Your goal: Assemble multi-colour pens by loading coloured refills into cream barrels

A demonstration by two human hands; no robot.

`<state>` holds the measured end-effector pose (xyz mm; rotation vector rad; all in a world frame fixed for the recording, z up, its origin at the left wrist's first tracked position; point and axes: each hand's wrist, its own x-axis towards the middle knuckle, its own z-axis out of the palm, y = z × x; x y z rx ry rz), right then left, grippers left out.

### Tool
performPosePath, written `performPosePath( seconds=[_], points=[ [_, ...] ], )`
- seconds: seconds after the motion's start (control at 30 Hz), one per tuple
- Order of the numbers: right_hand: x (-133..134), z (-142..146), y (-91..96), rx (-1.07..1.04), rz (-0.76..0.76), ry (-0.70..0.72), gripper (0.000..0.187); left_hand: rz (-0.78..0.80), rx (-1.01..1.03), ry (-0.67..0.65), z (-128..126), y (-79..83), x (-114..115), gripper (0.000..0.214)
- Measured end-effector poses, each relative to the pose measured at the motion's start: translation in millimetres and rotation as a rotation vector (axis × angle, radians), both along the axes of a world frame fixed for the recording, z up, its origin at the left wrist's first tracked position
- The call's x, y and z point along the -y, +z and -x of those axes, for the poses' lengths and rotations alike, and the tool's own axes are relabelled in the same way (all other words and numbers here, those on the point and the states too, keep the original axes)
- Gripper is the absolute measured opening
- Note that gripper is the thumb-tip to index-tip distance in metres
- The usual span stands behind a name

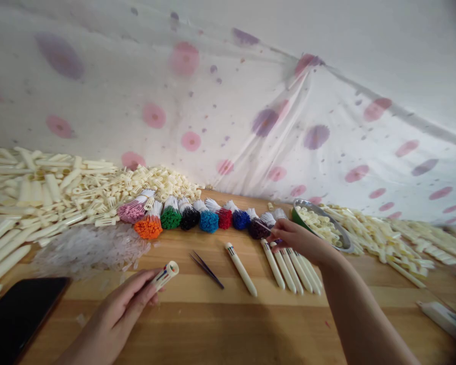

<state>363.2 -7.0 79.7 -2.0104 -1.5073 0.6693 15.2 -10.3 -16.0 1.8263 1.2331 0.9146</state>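
Note:
My left hand (131,304) is closed around a cream multicolour pen barrel (166,274). Its open top end points up and to the right, and coloured pieces show in its slots. My right hand (298,241) reaches over the bundle of dark purple pen refills (255,230), its fingers pinching a thin refill (264,226). Bundles of refills in other colours, such as blue (240,219), red (224,219) and orange (148,228), lie in a row to the left. Below my right hand several cream pens (289,268) lie side by side, partly covered by it.
Black tweezers (207,271) and a single pen (241,268) lie mid-table. Clear plastic pieces (93,248), cream barrels (7,243) and a phone (25,309) are on the left. A bowl of cream parts (344,243) and a pile of cream clips (380,238) stand right.

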Motion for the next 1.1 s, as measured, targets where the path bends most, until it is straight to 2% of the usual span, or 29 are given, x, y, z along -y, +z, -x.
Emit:
performPosePath(
  seconds=[0.1, 0.17, 0.23, 0.37, 0.5, 0.6, 0.73, 0.87, 1.0, 1.1],
  points=[
    [22, 32, -8.5, -0.219, 0.148, 0.213, 0.021, 0.01, 0.019, 0.054, 0, 0.8, 2, 0.034],
    [25, 58, -24.1, -0.611, 0.281, 0.466, 0.028, 0.044, 0.044, 0.073, 1, 1.9, 2, 0.036],
    [22, 84, -43.4, -0.839, 0.359, 0.627, 0.036, 0.08, 0.045, 0.076, 1, 4.0, 3, 0.04],
    [12, 116, -74.9, -1.039, 0.457, 0.772, 0.041, 0.141, 0.029, 0.017, -3, 10.1, 6, 0.029],
    [11, 121, -90.2, -1.103, 0.459, 0.727, 0.043, 0.198, 0.084, -0.011, -5, 12.5, 8, 0.021],
    [14, 122, -93.4, -1.106, 0.392, 0.637, 0.047, 0.182, 0.068, -0.008, -3, 9.7, 8, 0.02],
    [19, 133, -89.2, -1.049, 0.307, 0.477, 0.052, 0.143, 0.022, 0.001, -2, 6.4, 8, 0.02],
    [21, 138, -85.3, -0.966, 0.236, 0.309, 0.049, 0.093, 0.014, 0.065, -3, 6.6, 4, 0.023],
    [20, 129, -84.9, -0.93, 0.179, 0.253, 0.045, 0.041, 0.02, 0.117, 0, 1.5, -1, 0.021],
    [19, 119, -77.6, -0.877, 0.085, 0.226, 0.042, 0.062, 0.011, 0.074, 3, -6.9, -2, 0.022]
  ],
)
